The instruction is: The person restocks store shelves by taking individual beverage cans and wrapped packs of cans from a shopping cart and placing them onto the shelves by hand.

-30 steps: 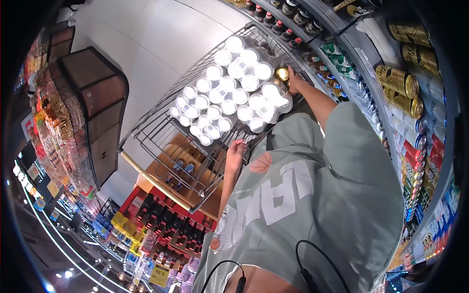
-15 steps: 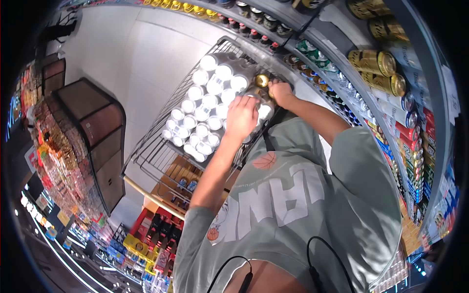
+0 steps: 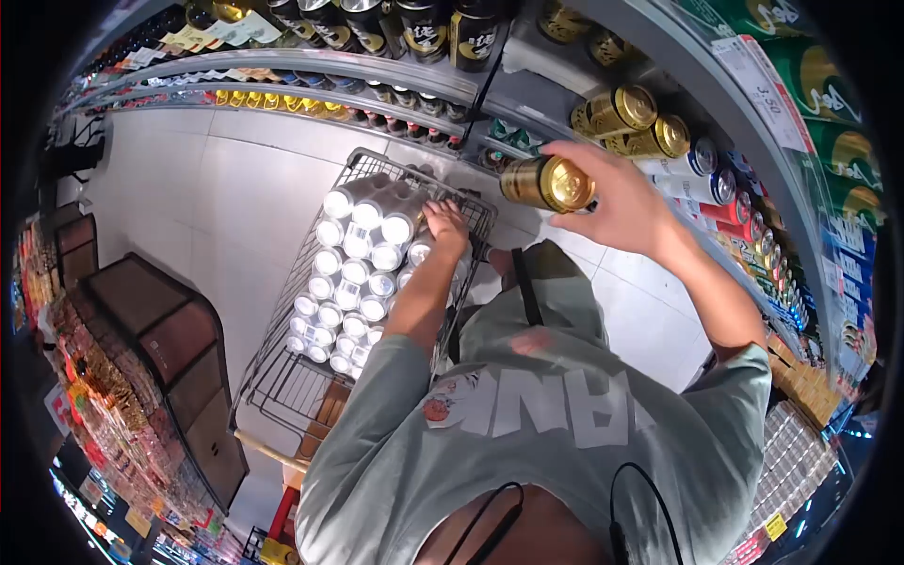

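Note:
My right hand (image 3: 621,193) grips a gold can (image 3: 556,184) with a dark band, its thumb and fingers around the sides. The can is tilted, with its gold lid facing me, in front of the shelf. Below and to the left stands a wire shopping cart (image 3: 273,348) loaded with packs of cans (image 3: 353,235), their pale round ends facing up. My left hand (image 3: 444,224) rests at the cart's right side against the cans, fingers spread. What lies beneath its palm is hidden.
Gold cans (image 3: 626,110) lie on the shelf just beyond my right hand, with white, blue and red cans alongside. A price tag (image 3: 767,89) hangs on the shelf edge. Brown display bins (image 3: 155,325) with packaged goods stand left of the cart. Black cans (image 3: 424,33) line the upper shelf.
My right hand has risen from the cart towards the shelf with the gold can in it. My left hand has shifted to the far part of the can packs. The view has turned towards the shelf.

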A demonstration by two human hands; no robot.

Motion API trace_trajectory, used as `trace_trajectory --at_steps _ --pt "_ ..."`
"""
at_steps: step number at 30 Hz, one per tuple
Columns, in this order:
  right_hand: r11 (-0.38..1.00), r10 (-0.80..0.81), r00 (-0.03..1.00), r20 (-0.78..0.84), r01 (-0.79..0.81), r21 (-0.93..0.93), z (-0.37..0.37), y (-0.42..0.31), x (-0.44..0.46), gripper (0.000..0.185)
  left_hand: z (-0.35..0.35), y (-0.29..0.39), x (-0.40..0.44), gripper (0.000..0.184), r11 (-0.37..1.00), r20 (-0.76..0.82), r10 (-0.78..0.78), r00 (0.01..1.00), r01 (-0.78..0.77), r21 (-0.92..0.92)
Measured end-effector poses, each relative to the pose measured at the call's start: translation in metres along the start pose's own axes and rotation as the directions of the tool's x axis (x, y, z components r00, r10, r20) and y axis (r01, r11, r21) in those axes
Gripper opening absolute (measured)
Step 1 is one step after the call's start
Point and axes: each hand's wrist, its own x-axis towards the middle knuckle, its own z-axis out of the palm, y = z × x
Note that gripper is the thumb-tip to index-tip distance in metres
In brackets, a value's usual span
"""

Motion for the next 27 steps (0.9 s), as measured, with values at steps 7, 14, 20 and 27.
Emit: trace_trajectory --at_steps 7,14,20,27 --pt "1.0 -0.004 0.958 -0.286 -0.004 -0.026 -0.051 0.008 0.019 0.068 0.008 -0.001 0.034 0.058 1.0 0.072 -0.009 0.997 0.009 0.007" --pt "0.997 -0.08 0.976 -0.205 0.079 -0.013 -0.055 0.084 0.07 0.07 0.034 -0.005 0.086 0.054 0.981 0.15 0.017 0.989 -0.045 0.187" --pt "0.987 -0.076 0.97 -0.23 0.04 -0.154 -0.045 0.103 0.083 0.068 -0.036 -0.022 -0.004 0.084 0.984 0.03 0.035 0.999 -0.029 -0.177" --pt "0.983 0.071 0.988 -0.135 -0.093 -0.159 -0.052 0.093 0.083 0.067 -0.082 -0.049 -0.116 0.071 0.956 -0.327 -0.01 0.945 -0.087 -0.281"
